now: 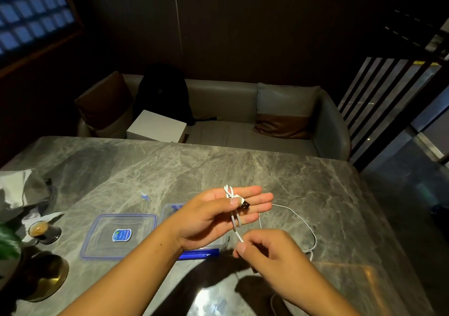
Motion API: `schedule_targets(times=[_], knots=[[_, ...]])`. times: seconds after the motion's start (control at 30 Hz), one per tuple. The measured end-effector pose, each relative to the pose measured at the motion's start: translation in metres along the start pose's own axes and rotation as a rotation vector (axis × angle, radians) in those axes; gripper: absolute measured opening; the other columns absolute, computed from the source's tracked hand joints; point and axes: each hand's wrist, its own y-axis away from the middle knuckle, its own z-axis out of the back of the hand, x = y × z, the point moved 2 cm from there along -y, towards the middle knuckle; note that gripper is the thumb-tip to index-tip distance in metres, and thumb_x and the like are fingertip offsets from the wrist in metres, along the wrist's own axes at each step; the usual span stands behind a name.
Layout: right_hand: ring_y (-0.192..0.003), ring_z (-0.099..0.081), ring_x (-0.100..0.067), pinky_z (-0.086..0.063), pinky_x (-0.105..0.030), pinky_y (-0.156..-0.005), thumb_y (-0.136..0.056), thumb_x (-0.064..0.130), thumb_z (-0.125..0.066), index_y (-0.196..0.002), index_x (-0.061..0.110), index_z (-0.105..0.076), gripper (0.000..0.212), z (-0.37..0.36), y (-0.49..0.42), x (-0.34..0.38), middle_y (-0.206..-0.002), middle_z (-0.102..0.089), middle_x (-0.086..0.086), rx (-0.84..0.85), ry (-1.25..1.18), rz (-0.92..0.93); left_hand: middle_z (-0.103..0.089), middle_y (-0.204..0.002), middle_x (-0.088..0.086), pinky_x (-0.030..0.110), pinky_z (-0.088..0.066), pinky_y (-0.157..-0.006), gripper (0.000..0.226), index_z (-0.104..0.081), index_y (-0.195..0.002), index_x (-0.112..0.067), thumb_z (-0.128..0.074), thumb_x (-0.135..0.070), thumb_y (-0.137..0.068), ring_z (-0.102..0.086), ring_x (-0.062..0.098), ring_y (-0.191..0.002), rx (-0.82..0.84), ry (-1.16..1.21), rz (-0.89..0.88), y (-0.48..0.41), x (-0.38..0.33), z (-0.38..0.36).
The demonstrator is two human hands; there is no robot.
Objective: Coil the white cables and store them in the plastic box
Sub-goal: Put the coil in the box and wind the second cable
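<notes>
My left hand [218,214] is held palm up above the table, its thumb pinning a few loops of a white cable [302,221] and its USB plug against the fingers. My right hand [269,250] is below it and pinches the same cable between thumb and fingers. The rest of the cable trails in a curve on the marble table [243,167] to the right. The clear plastic box [170,210] with blue clips sits under my left hand, mostly hidden. Its lid [119,235], clear with a blue rim and a sticker, lies flat to the left.
A small glass of dark drink [40,230] stands at the left, beside crumpled paper [21,189] and a brass-based plant pot [48,276]. A sofa [243,121] with cushions, a black backpack [162,92] and a white box [158,126] lies beyond the far edge.
</notes>
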Motion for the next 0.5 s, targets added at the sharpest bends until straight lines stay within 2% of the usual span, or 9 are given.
schedule_targets(times=[0.1,0.23,0.33,0.4,0.47,0.5], knots=[[-0.053,-0.042,0.0,-0.035,-0.026,-0.056,-0.084,0.036,-0.064,-0.071,0.018,-0.066,0.023,0.011,0.004,0.007,-0.053,-0.048,0.008,-0.051,0.038,0.04,-0.045,-0.149,0.022,0.042,-0.032,-0.117,0.047,-0.034,-0.147,0.004,-0.036,-0.006,-0.101,-0.042,0.035,-0.14,0.006,0.002,0.029,0.001,0.0,0.0],[-0.055,-0.045,-0.002,-0.037,-0.027,-0.057,-0.084,0.038,-0.067,-0.071,0.022,-0.067,0.021,0.028,0.007,0.021,-0.056,-0.053,0.008,-0.003,0.046,0.11,-0.046,-0.148,0.022,0.044,-0.03,-0.118,0.046,-0.035,-0.146,0.004,-0.038,-0.005,-0.101,-0.043,0.035,-0.139,0.01,0.033,0.076,0.004,0.004,-0.002],[-0.059,-0.052,-0.021,-0.043,-0.038,-0.059,-0.084,0.036,-0.069,-0.075,0.022,-0.07,0.018,0.042,0.006,0.03,-0.063,-0.061,0.0,-0.033,0.026,0.146,-0.05,-0.144,0.023,0.041,-0.035,-0.115,0.045,-0.04,-0.144,0.004,-0.04,-0.004,-0.1,-0.047,0.034,-0.136,-0.02,0.004,0.08,0.004,0.011,-0.002],[-0.062,-0.056,-0.025,-0.045,-0.041,-0.06,-0.083,0.037,-0.069,-0.077,0.022,-0.073,0.017,0.049,0.006,0.036,-0.066,-0.065,-0.002,-0.048,0.053,0.16,-0.046,-0.146,0.028,0.048,-0.028,-0.119,0.047,-0.037,-0.145,0.006,-0.04,-0.004,-0.099,-0.041,0.04,-0.139,-0.007,-0.008,0.087,0.004,0.016,-0.003],[-0.062,-0.061,-0.019,-0.046,-0.035,-0.059,-0.086,0.028,-0.073,-0.076,0.025,-0.074,0.01,0.055,0.006,0.04,-0.069,-0.07,0.009,-0.059,0.096,0.172,-0.042,-0.147,0.03,0.054,-0.017,-0.121,0.049,-0.034,-0.147,0.006,-0.039,-0.006,-0.1,-0.034,0.044,-0.141,0.037,-0.019,0.098,0.002,0.02,-0.006],[-0.062,-0.062,-0.017,-0.046,-0.032,-0.058,-0.085,0.025,-0.074,-0.075,0.026,-0.073,0.011,0.058,0.006,0.042,-0.071,-0.072,0.009,-0.065,0.119,0.181,-0.046,-0.145,0.026,0.053,-0.017,-0.121,0.048,-0.035,-0.146,0.007,-0.039,-0.006,-0.1,-0.039,0.041,-0.138,0.053,-0.032,0.102,0.001,0.02,-0.008]])
